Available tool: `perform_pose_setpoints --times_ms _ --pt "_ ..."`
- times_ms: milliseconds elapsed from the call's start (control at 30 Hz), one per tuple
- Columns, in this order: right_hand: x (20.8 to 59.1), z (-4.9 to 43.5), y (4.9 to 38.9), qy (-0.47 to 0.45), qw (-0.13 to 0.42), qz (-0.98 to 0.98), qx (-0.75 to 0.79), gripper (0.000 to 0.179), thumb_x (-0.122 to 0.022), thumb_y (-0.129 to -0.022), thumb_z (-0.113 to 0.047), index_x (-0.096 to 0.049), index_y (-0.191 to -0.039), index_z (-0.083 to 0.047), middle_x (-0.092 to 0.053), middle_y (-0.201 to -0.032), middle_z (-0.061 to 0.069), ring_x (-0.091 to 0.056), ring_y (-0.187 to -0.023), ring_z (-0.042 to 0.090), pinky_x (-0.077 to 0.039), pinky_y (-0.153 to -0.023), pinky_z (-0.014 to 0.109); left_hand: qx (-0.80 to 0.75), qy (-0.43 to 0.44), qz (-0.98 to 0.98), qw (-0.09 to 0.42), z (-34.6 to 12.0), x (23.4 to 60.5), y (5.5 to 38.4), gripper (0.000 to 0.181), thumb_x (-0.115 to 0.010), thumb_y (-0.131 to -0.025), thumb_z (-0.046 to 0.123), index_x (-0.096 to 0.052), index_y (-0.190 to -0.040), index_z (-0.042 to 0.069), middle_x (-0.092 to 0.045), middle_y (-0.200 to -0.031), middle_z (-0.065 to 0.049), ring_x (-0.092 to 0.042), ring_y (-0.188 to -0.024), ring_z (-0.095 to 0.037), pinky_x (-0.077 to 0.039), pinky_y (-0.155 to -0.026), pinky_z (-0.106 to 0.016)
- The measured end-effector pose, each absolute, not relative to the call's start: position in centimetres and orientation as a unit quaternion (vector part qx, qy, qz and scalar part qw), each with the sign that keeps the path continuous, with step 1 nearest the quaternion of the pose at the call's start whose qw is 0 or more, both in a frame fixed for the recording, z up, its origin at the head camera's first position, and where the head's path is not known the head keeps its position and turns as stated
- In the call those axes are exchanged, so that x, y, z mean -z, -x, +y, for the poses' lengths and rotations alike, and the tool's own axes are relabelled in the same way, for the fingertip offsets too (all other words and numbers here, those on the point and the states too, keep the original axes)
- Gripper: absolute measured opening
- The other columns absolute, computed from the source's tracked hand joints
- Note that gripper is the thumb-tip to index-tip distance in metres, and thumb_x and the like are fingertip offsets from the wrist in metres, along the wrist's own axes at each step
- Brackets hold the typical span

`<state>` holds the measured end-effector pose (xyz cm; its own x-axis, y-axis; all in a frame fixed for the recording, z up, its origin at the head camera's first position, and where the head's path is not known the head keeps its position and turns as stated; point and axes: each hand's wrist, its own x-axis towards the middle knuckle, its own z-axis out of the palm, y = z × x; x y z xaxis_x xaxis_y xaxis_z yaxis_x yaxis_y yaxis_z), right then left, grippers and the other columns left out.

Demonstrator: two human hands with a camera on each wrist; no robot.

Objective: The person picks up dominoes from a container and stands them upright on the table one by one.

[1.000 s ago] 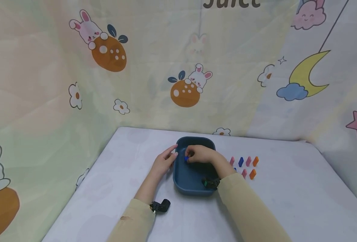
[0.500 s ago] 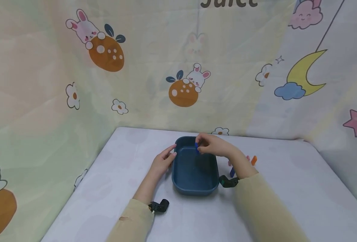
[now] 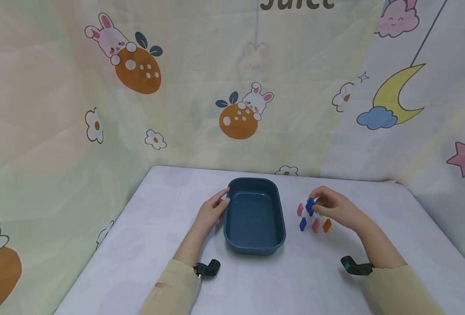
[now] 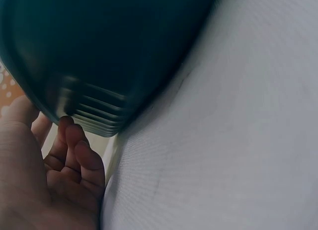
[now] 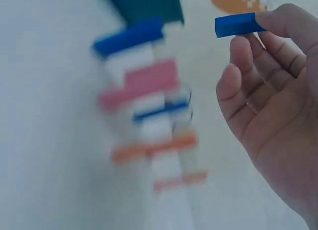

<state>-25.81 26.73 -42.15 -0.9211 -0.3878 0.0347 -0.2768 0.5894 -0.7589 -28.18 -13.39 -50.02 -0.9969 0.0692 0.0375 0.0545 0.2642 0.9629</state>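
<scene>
My right hand (image 3: 335, 209) pinches a small blue rectangular block (image 5: 238, 25) between thumb and fingers, out over the group of blocks to the right of the tray. In the head view, this block overlaps another blue one just below it. My left hand (image 3: 212, 209) rests against the left side of a dark blue-green tray (image 3: 254, 249), its fingertips touching the rim and outer wall. Nothing shows inside the tray. By the right hand stand a pink block (image 3: 300, 209), a blue block (image 3: 303, 224), a second pink block (image 3: 315, 225) and an orange block (image 3: 327, 225).
A white cloth covers the table (image 3: 138, 267). Behind it hangs a printed backdrop (image 3: 193, 131) with rabbits, oranges and a moon. The right hand hides part of the back row of blocks. Black cameras are strapped to both wrists.
My right hand has lifted the blue block up from inside the tray and carried it right, over the rim, to the standing blocks. The left hand has stayed at the tray's side.
</scene>
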Motion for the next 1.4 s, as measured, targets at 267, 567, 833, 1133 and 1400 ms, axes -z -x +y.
perform_pose_setpoints --times_ms 267,567,833,1133,1400 --pt "45.2 32.7 23.2 0.136 0.031 0.893 0.428 0.034 -0.062 -0.099 -0.025 -0.05 -0.126 -0.009 -0.06 -0.108 0.018 -0.061 -0.089 0.02 -0.054 -0.074 0.026 -0.599 -0.042 0.799 0.009 -13.7 50.0 28.6 0.041 -0.06 -0.096 0.048 -0.055 -0.137 0.044 -0.062 -0.091 -0.002 -0.056 -0.074 -0.019 -0.047 -0.065 -0.03" --pt "48.2 35.0 23.4 0.117 0.068 0.897 0.421 0.037 -0.065 -0.096 -0.027 -0.051 -0.127 -0.012 -0.063 -0.098 0.01 -0.061 -0.081 0.019 -0.048 -0.074 0.024 -0.606 -0.042 0.794 0.012 -14.2 50.3 28.4 0.042 -0.061 -0.096 0.045 -0.055 -0.137 0.042 -0.063 -0.092 -0.003 -0.056 -0.074 -0.019 -0.047 -0.064 -0.029" --pt "48.9 34.9 23.7 0.105 0.067 0.907 0.401 0.038 -0.065 -0.096 -0.028 -0.051 -0.127 -0.013 -0.061 -0.096 0.009 -0.059 -0.08 0.016 -0.049 -0.071 0.023 -0.608 -0.044 0.793 0.009 -14.2 50.1 28.3 0.043 -0.061 -0.095 0.048 -0.056 -0.137 0.041 -0.061 -0.09 -0.003 -0.054 -0.073 -0.021 -0.045 -0.063 -0.03" --pt "49.2 34.7 23.8 0.099 0.062 0.911 0.395 0.037 -0.066 -0.095 -0.025 -0.05 -0.125 -0.011 -0.06 -0.095 0.011 -0.058 -0.08 0.017 -0.049 -0.071 0.023 -0.604 -0.045 0.795 0.009 -14.2 49.8 28.2 0.041 -0.061 -0.095 0.049 -0.055 -0.136 0.044 -0.062 -0.089 -0.003 -0.055 -0.073 -0.02 -0.045 -0.064 -0.03" --pt "48.3 34.6 23.5 0.086 0.035 0.908 0.408 0.036 -0.055 -0.101 -0.028 -0.044 -0.13 -0.01 -0.056 -0.125 0.015 -0.06 -0.083 0.018 -0.051 -0.073 0.023 -0.601 -0.037 0.798 0.005 -14.2 49.8 28.1 0.043 -0.06 -0.096 0.049 -0.054 -0.138 0.041 -0.061 -0.091 -0.003 -0.055 -0.073 -0.02 -0.045 -0.063 -0.03"
